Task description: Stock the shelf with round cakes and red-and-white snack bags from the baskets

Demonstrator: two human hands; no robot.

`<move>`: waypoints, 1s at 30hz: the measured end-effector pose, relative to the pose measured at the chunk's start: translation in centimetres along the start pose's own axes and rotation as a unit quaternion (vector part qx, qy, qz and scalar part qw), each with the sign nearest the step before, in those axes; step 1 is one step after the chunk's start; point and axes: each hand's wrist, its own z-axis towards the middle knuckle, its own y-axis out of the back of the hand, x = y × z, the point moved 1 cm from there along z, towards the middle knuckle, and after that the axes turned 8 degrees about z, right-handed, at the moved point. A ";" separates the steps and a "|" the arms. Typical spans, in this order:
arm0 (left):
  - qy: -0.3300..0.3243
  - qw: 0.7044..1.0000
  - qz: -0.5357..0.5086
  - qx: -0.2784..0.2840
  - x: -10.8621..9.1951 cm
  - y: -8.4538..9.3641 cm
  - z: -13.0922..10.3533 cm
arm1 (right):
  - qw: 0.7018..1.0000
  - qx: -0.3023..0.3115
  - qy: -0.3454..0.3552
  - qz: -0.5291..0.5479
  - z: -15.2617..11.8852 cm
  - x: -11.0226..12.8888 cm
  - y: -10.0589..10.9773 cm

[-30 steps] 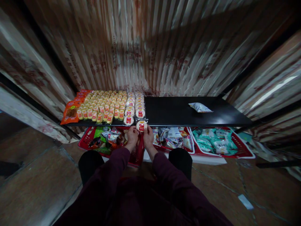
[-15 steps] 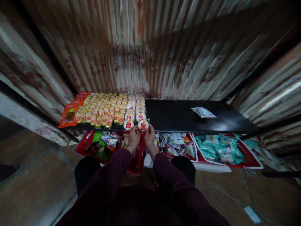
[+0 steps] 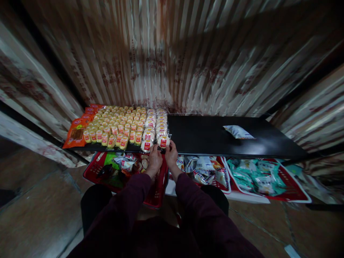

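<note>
A round white wrapped cake (image 3: pixel 163 142) with a red and yellow label lies at the front end of the right-hand row of white cakes. My right hand (image 3: pixel 172 156) pinches its wrapper at the lower right. At the lower left corner of the same wrapper, the closed fingers of my left hand (image 3: pixel 155 159) grip the edge. Just left of it lies another wrapped white cake (image 3: pixel 147 146), the front one of the neighbouring row. Both rows run back along the black shelf (image 3: pixel 193 138).
Several small yellow wrapped cakes (image 3: pixel 118 127) and orange packets (image 3: pixel 75 132) fill the shelf's left part. A white packet (image 3: pixel 238 132) lies on the right. Below stand red baskets (image 3: pixel 158 193) of snacks, one holding green packets (image 3: pixel 258 175). A striped curtain (image 3: pixel 150 53) hangs behind.
My view has shifted slightly. Both hands stay at the front white cake, which sits a little further back against its row. The left fingers have moved slightly closer under it.
</note>
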 end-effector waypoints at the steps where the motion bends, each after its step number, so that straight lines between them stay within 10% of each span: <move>1: -0.002 1.000 -0.003 0.005 0.0 0.0 0.0 | 1.000 0.001 0.006 -0.011 0.1 0.0 0.0; 20: -0.064 0.996 0.024 0.062 0.1 -0.5 -0.7 | 0.976 0.025 0.097 -0.194 0.8 -0.7 -0.1; 30: -0.074 0.995 0.023 0.059 0.2 0.1 -1.0 | 0.927 0.136 0.204 -0.284 -0.5 -0.2 0.3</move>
